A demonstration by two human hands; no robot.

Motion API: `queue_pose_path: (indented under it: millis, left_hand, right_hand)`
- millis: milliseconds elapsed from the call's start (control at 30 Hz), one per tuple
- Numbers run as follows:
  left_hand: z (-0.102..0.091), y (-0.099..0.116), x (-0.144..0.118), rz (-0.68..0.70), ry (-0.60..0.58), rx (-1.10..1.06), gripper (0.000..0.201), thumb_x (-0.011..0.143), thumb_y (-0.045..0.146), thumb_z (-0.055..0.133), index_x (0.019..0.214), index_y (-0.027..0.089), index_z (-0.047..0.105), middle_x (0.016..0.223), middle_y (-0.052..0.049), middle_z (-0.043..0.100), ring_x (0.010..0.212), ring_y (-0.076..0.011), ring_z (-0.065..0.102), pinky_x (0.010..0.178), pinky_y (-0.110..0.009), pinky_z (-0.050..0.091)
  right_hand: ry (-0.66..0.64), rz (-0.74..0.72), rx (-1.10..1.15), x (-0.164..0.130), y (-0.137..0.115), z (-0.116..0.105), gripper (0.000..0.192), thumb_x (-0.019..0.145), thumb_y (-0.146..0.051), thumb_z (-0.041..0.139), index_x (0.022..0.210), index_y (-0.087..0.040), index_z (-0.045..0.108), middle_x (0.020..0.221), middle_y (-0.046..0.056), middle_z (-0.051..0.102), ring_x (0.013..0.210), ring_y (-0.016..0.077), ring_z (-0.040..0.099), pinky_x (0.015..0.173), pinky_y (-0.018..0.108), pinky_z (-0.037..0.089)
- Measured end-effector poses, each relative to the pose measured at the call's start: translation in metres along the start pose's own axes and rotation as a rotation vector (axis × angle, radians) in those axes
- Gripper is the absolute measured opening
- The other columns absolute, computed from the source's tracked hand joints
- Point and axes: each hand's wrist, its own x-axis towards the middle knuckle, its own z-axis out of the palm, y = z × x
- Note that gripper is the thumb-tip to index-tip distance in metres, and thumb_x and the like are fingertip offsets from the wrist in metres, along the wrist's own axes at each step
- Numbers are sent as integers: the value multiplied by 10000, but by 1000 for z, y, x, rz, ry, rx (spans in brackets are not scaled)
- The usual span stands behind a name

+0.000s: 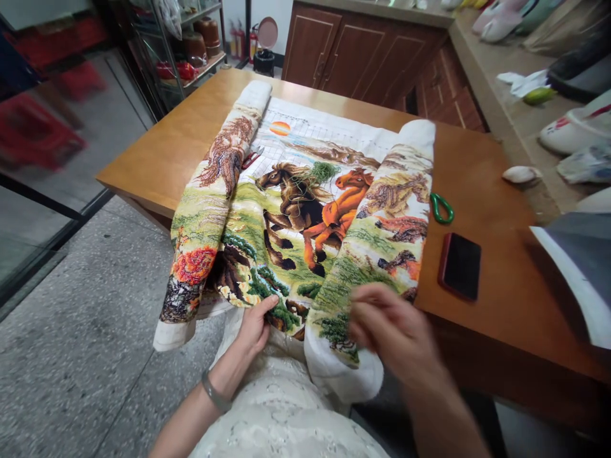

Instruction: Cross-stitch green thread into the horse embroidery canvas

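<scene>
A large cross-stitch cloth (310,238) with running horses, green hills and an orange sun spreads over the table and hangs past its front edge. Both its sides are rolled up, the left roll (193,219) and the right roll (382,210). At the near edge, my left hand (255,324) grips the cloth, thumb on top and fingers underneath. My right hand (391,327), blurred by motion, hovers over the near end of the right roll with fingers curled in a pinch; whatever is between them does not show. A tangle of green thread (324,172) rests on the horses.
Red-handled snips (251,158) lie beside the left roll. On the wooden table (482,165), a green loop-shaped handle (442,208) and a phone (459,266) lie right of the cloth. A cluttered counter (501,95) runs along the right; a metal shelf (186,44) stands behind.
</scene>
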Motion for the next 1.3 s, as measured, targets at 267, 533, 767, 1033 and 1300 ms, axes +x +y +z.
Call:
queue_pose_path:
  millis: [267, 533, 767, 1033, 1300]
  left_hand:
    - [-3, -4, 2, -10, -27, 51, 337, 599, 369, 979, 866, 278, 795, 962, -99, 888, 1208, -421, 805, 1155, -546, 603]
    - [-5, -6, 3, -26, -41, 38, 309, 616, 361, 977, 852, 276, 796, 974, -99, 891, 1178, -399, 813, 1123, -520, 615]
    - [-4, -7, 2, -10, -31, 10, 314, 581, 356, 1001, 819, 280, 811, 930, -76, 879, 1027, -340, 807, 1103, -485, 617]
    - [-4, -7, 2, -20, -8, 40, 310, 611, 365, 982, 836, 268, 792, 962, -102, 882, 1126, -380, 811, 1126, -514, 603]
    - [1, -5, 1, -12, -29, 11, 330, 595, 337, 971, 864, 268, 792, 946, -83, 881, 1157, -382, 812, 1176, -521, 587]
  right_hand:
    - [-98, -187, -413, 31, 37, 53, 322, 1026, -257, 572, 981, -201, 887, 655, 4, 698, 560, 154, 605, 599, 266, 429]
    - [-102, -233, -531, 31, 41, 49, 353, 1024, -168, 579, 1059, -190, 930, 796, 47, 844, 622, 173, 723, 624, 258, 470]
    - [-47, -263, -660, 31, 44, 57, 328, 1017, -147, 581, 1037, -175, 907, 753, 53, 828, 568, 180, 697, 612, 281, 449]
    - [-53, -351, -581, 35, 49, 52, 265, 1043, -127, 606, 975, -196, 853, 872, 65, 813, 733, 196, 744, 689, 272, 511]
    - [-53, -380, -583, 39, 51, 44, 309, 1032, -74, 607, 958, -220, 870, 815, 41, 708, 734, 193, 687, 676, 266, 489]
